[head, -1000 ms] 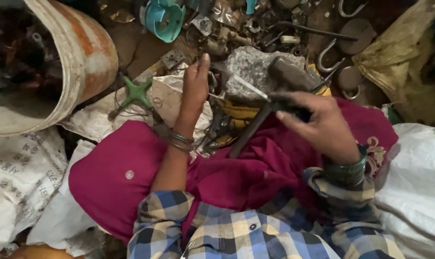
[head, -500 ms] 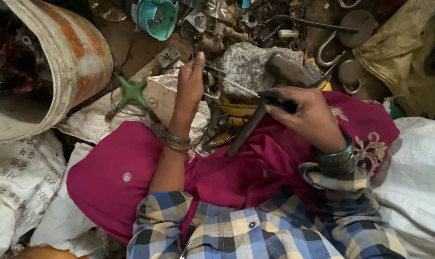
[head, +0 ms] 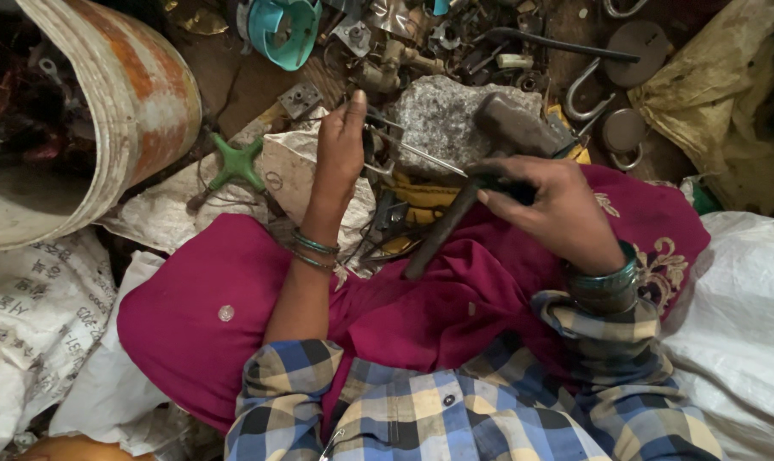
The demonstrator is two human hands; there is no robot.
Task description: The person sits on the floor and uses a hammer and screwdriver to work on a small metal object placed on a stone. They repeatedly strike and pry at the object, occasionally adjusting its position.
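1. The left hand (head: 342, 141) reaches forward from a bare forearm with bangles at the wrist, palm turned inward and fingers upright. Its grip is pinched on the near end of a thin metal rod (head: 421, 154).
2. The rod slants to the right from that hand and lies across the front of a grey stone block (head: 442, 115), which sits on the floor just ahead of the person's lap.
3. The right hand (head: 557, 209) is held over the right knee, knuckles up, wrist bent down. Its grip is wrapped tight around the handle of a hammer (head: 489, 162).
4. The hammer's dark head hangs above the right edge of the stone, just beside the rod's far end; the handle's free end points back toward the magenta cloth (head: 233, 316) over the lap.
5. Room is tight: a rusty drum (head: 113, 94) crowds the left, scrap metal, hooks and a teal plastic part (head: 284, 30) lie beyond the stone, and white sacks (head: 737, 324) edge both sides.
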